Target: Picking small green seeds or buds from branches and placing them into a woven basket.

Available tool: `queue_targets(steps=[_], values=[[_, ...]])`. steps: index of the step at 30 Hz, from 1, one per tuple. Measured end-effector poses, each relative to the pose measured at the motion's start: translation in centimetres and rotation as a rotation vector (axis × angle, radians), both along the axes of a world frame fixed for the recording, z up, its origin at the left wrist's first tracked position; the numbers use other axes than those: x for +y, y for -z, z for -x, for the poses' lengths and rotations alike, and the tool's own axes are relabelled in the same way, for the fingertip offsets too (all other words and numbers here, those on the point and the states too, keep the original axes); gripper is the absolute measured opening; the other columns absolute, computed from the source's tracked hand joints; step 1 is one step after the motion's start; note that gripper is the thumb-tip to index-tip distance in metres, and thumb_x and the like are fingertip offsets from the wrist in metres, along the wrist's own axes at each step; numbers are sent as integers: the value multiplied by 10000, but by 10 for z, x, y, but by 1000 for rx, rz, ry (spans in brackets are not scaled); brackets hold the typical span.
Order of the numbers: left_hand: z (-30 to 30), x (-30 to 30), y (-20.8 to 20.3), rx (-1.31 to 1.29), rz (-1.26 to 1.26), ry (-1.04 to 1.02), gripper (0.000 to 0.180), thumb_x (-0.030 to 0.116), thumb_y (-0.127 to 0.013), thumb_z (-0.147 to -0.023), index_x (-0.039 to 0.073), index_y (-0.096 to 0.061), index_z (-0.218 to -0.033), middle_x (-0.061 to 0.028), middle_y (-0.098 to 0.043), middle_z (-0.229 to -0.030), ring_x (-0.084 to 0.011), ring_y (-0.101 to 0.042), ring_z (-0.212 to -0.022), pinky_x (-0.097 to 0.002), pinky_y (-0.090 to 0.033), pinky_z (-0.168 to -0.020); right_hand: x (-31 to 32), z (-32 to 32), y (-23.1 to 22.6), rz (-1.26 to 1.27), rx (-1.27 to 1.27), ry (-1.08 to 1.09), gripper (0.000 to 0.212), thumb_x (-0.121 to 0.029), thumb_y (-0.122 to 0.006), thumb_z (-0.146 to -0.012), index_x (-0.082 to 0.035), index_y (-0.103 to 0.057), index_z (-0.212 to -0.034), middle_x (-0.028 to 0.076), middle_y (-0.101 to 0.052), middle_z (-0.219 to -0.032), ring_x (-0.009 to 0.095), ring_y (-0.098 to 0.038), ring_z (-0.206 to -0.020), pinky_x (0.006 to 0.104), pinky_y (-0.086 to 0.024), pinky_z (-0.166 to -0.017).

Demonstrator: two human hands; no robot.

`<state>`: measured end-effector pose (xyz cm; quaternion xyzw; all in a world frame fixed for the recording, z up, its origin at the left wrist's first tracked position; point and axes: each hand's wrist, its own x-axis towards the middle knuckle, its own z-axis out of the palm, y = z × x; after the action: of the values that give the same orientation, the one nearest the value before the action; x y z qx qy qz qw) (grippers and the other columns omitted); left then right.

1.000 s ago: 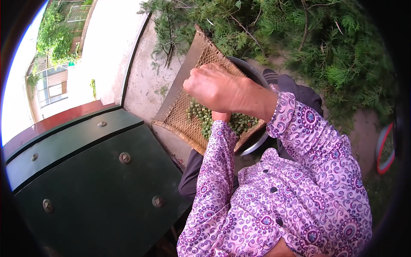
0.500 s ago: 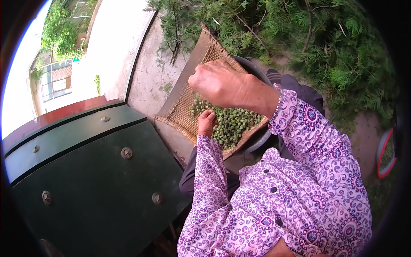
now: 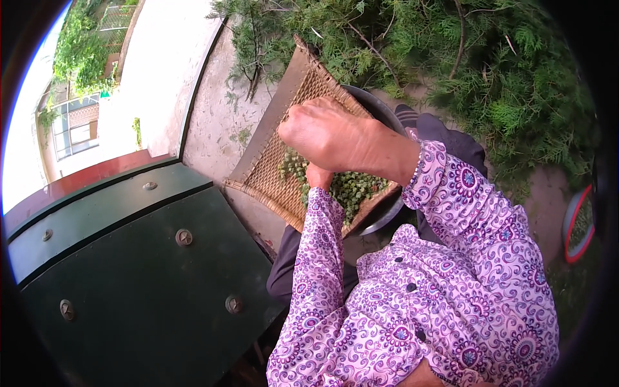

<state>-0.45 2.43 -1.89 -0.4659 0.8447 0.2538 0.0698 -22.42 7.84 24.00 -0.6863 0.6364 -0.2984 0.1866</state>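
A woven winnowing tray lies tilted across my lap, holding a heap of small green cones or fruits. My right hand is above the tray, closed with the knuckles up; whatever its fingers grip is hidden beneath it. Just below it, my left hand reaches in over the green heap. Its fingers disappear behind the right hand, so their pose and any contact cannot be made out. Under the tray's right side shows the rim of a dark round basin.
Cut evergreen branches are piled beyond and to the right. A dark green door panel with metal studs stands at my left. Pale concrete lies between it and the tray. A round red-rimmed object is at the far right.
My left hand has moved up and slightly right, under the right hand, and its fingers are now hidden. The right hand has come slightly lower and left. The view has shifted a little.
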Motion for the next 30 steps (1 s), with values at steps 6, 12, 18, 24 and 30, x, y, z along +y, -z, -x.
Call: queue_targets(steps=[6,12,18,24,30], values=[[14,9,6,-33,81,84,317,183,-626,-759,11,-586,-1023,-138,-647,-907,-254,-612,-846,-341,-472,-707,0,-4,3,66,17,35,115,-51,-534,-660,34,-601,-699,199,-605,-676,290,-643,-679,361,-528,-598],[4,11,13,132,-76,-8,335,213,-638,-755,20,-591,-1025,-136,-646,-917,-264,-607,-881,-352,-468,-722,-4,-5,-2,-11,27,-14,106,-33,-544,-658,27,-611,-714,198,-609,-684,273,-647,-689,356,-534,-600],[-9,-6,-38,305,-486,-214,217,169,-613,-766,7,-637,-909,-105,-643,-776,-203,-590,-635,-306,-459,-563,4,7,-8,-52,1,-42,113,-22,-537,-668,39,-607,-732,201,-611,-703,284,-643,-711,359,-528,-631],[-32,-3,-70,499,-965,-696,73,81,-576,-790,41,-550,-734,-28,-532,-650,-131,-497,-537,-257,-420,-484,3,4,-6,-22,-5,-17,117,-14,-530,-669,49,-602,-737,211,-608,-727,306,-635,-736,370,-519,-665],[-45,4,-75,702,-1098,-739,66,43,-566,-826,88,-545,-782,-18,-536,-656,-161,-526,-575,-300,-454,-521,0,1,-5,7,-31,-4,121,-44,-546,-704,45,-597,-768,207,-607,-771,316,-623,-769,374,-511,-696]])
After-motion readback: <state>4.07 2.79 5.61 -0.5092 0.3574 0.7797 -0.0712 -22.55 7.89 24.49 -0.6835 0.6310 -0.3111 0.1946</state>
